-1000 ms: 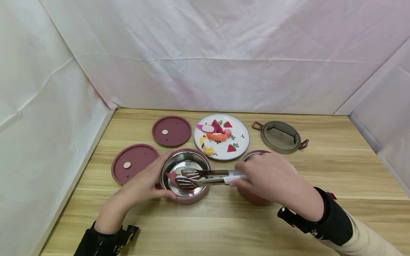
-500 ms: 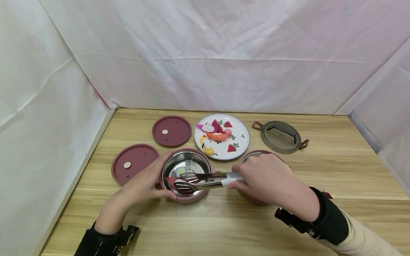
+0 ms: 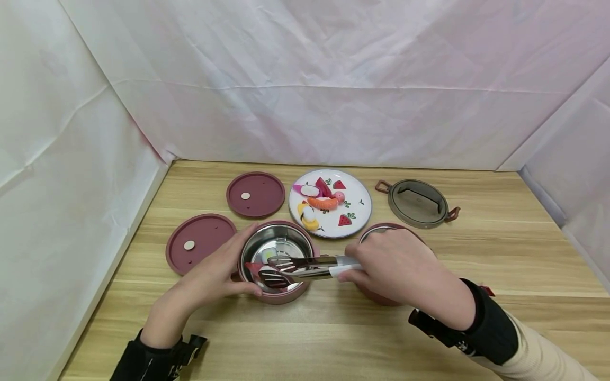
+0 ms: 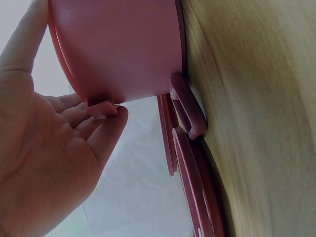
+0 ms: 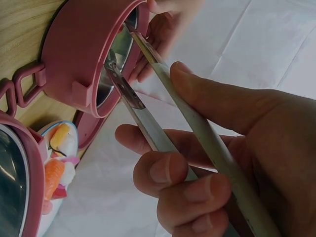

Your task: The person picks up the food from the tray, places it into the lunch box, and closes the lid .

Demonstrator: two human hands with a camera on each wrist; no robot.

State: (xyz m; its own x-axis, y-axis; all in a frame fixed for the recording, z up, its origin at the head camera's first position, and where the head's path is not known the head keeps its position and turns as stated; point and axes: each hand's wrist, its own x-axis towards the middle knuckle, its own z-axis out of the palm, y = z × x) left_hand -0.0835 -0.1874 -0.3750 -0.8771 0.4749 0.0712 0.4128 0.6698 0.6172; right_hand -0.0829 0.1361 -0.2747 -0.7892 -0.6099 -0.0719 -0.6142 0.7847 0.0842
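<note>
Evidently, the worktop [image 3: 305, 338] bears the left pot [image 3: 281, 299], its side clasped by my left hand [image 3: 221, 272]; my right hand [image 3: 395, 262] grips tongs [image 3: 314, 274] dipped inside, tips apart beside a red piece [image 3: 252, 268]. I'd squeeze evenly, the pot braced.

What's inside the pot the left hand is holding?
Inside the pot are the tips of the tongs, a red piece and a pale piece. The tongs partly cover both pieces, and anything right underneath the tongs can't be seen.
</note>
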